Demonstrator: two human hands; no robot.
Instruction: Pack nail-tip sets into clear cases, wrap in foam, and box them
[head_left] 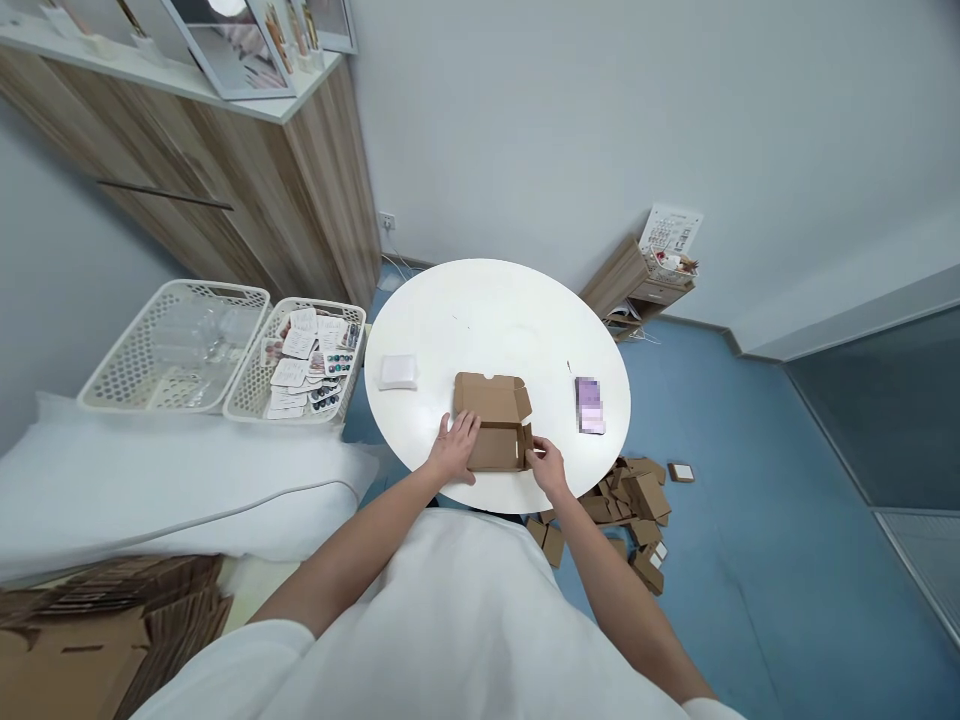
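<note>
An opened box (495, 449) was set near the front edge of the bench (487, 310), its lid turned toward the far side. Its left side was touched by the left hand (454, 449), whose fingers were spread apart. Its right wall was met by the right hand (547, 466), whose fingers were curled; whether they were clamped on it could not be told. A white packet (398, 372) was placed to the left, a purple stack (589, 405) to the right. Cartons (646, 494) were heaped on the floor (735, 470).
</note>
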